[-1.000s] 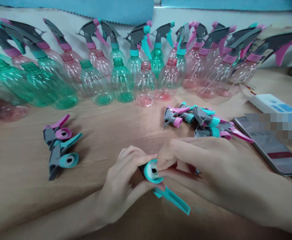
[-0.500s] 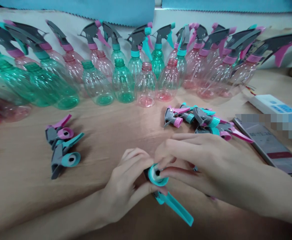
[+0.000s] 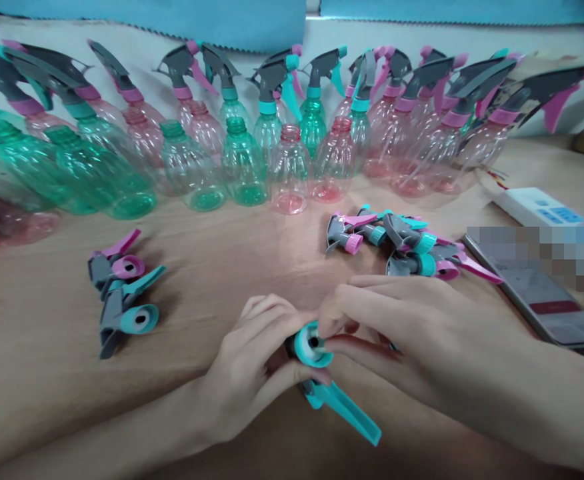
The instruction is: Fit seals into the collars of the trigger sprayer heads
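Observation:
My left hand point(image 3: 252, 363) is closed around a grey and turquoise trigger spray head point(image 3: 347, 410), its collar opening turned up toward me and its trigger sticking out to the lower right. Inside the collar is a whitish ring with a dark hole. At the collar's right rim, my right hand point(image 3: 417, 333) has thumb and fingers pinched together; the small thing between them, if any, cannot be made out. To the left lie a pink-collared spray head point(image 3: 115, 260) and a turquoise-collared one point(image 3: 127, 320), both with openings showing.
A pile of spray heads point(image 3: 407, 243) lies beyond my right hand. Across the back stand green bottles point(image 3: 245, 163) and pink bottles point(image 3: 291, 170), several capped with spray heads, others open-necked. At right are a phone point(image 3: 542, 293) and a white power strip point(image 3: 537, 203).
My right fingertips have drawn slightly to the right of the collar, exposing more of the whitish ring. The left hand keeps its hold on the spray head.

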`<action>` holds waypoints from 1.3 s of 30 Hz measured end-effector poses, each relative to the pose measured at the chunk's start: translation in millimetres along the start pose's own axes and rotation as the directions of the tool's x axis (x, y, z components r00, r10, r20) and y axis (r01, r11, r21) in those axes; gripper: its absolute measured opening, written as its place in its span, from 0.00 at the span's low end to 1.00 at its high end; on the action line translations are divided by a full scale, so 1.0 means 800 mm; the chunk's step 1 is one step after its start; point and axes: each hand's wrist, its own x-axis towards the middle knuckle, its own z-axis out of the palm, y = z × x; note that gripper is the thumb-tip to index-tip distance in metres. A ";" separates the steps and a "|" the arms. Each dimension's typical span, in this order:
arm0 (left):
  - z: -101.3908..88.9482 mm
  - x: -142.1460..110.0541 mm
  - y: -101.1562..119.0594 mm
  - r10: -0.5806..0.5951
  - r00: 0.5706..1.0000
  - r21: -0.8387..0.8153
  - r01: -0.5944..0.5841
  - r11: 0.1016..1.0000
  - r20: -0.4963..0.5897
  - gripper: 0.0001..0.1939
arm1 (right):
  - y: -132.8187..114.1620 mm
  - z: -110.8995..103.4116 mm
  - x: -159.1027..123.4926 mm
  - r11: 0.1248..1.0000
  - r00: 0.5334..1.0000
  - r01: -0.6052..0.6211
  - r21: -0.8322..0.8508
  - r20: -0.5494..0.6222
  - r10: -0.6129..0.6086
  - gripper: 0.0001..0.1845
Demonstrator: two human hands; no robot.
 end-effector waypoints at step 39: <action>-0.121 -0.147 -0.014 -0.257 0.957 0.852 0.246 0.463 -0.137 0.16 | -0.004 -0.012 0.018 0.991 0.953 0.043 0.126 0.292 -0.079 0.16</action>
